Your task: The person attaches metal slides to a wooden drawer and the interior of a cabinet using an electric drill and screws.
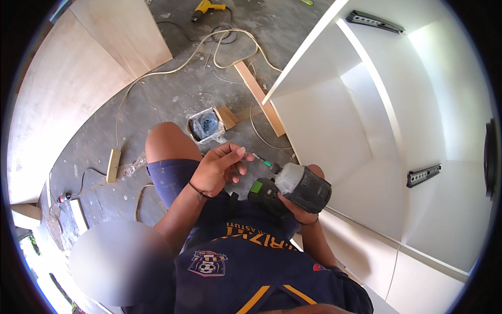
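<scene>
My right hand (302, 209) is wrapped round the handle of a cordless driver (304, 187), grey and black with a green patch on its base. A slim bit with a green band (266, 163) sticks out of its nose toward the left. At the bit's tip, my left hand (217, 168) is closed in a pinch of thumb and forefinger; whatever is between them is too small to name. Just beyond my knee stands a small open carton (206, 140) holding a clear plastic bag of small dark pieces (206, 124).
At right stands a white cabinet (324, 125) with metal drawer slides (423, 175) on its inner wall. A wooden strip (259, 97), a cream cable (157, 74), a power strip (113, 165) and a yellow heat gun (206, 8) lie on the floor. Pale panels (78, 78) stand left.
</scene>
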Demonstrator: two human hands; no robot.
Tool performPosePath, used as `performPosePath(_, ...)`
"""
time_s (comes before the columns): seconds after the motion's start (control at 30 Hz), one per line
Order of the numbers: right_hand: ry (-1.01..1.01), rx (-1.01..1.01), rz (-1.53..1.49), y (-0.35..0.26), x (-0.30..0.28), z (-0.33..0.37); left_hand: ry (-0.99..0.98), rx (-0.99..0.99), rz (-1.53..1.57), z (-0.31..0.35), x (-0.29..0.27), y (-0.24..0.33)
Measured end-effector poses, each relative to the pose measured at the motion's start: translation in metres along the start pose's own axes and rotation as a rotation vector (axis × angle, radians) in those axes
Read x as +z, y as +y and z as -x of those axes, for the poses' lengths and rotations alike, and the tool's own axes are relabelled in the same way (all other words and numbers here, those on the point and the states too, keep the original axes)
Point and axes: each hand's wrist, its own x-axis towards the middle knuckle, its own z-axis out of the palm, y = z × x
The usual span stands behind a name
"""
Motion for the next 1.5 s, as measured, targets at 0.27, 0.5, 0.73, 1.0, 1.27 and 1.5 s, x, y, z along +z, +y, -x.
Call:
performPosePath(0.27,0.024,0.115,-0.151,0.007,-0.013,0.03,-0.162,-0.017,0.054,-0.005,0.043,-0.008)
performPosePath(0.5,0.112,0.195,-0.059,0.002,-0.024,0.047,-0.219,-0.014,0.046,0.004,0.059,-0.018)
performPosePath(0.73,0.111,0.263,-0.036,0.034,-0.034,0.086,-0.188,-0.038,-0.015,-0.001,0.068,-0.037)
performPosePath(1.0,0.173,0.204,-0.033,0.014,-0.026,0.068,-0.12,0.005,-0.218,-0.01,0.057,-0.038)
performPosePath(1.27,0.307,0.218,-0.006,0.024,-0.013,0.097,-0.112,-0.175,-0.114,-0.021,0.088,-0.059)
performPosePath(1.5,0.49,0.174,0.122,0.046,-0.012,0.114,-0.316,-0.232,0.025,-0.038,0.108,-0.083)
